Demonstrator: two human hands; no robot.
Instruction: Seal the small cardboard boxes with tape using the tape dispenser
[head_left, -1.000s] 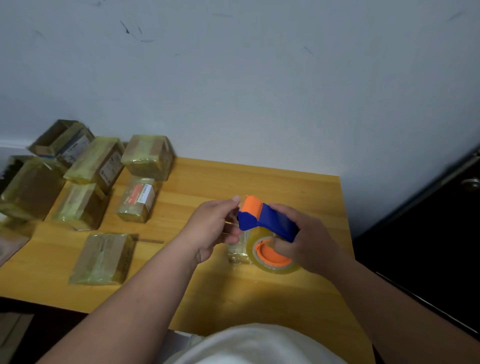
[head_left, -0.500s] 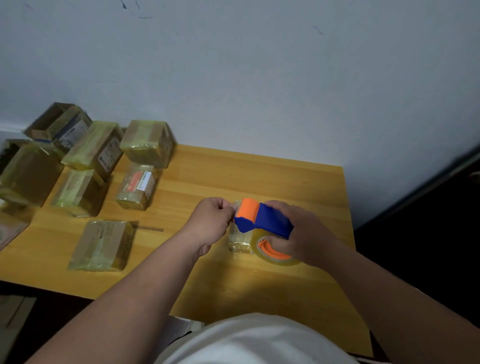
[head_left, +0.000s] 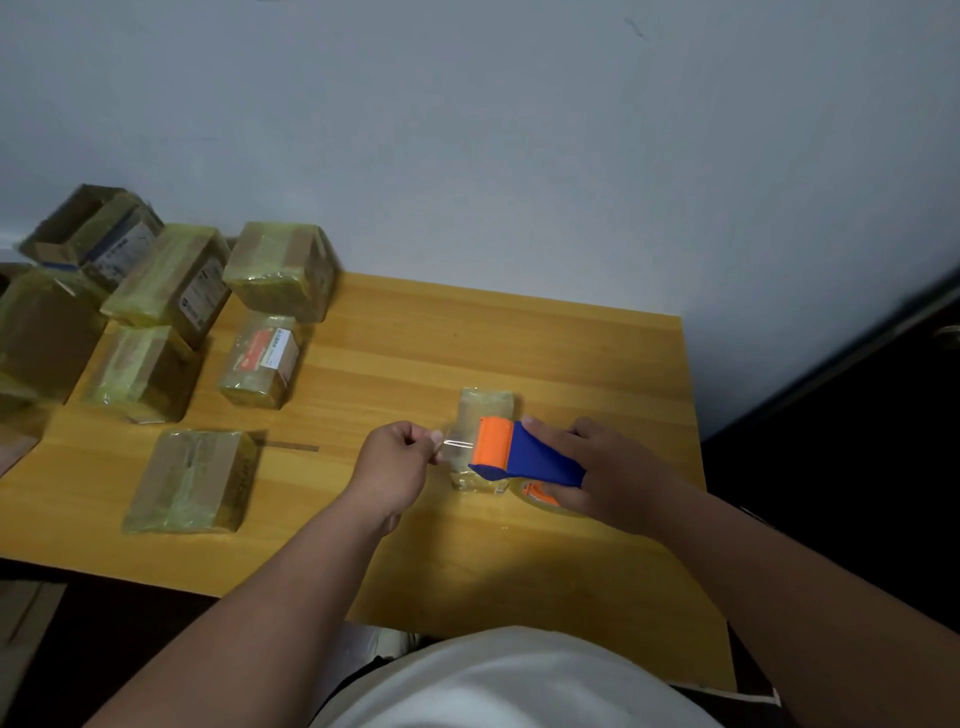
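Cardboard box (head_left: 485, 410) lies between hands, under tape dispenser (head_left: 524, 457).

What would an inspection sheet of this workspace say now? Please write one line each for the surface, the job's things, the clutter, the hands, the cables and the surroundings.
Surface: wooden table, set against the wall.
Job's things: small box lies under the tape dispenser; a clear tape strip runs from the dispenser to the left hand.
Clutter: taped boxes grouped at the table's left, some stacked.
Hands: left hand pinches the tape end; right hand grips the dispenser.
Cables: nothing seen.
Surroundings: pale wall behind; dark door on the right.
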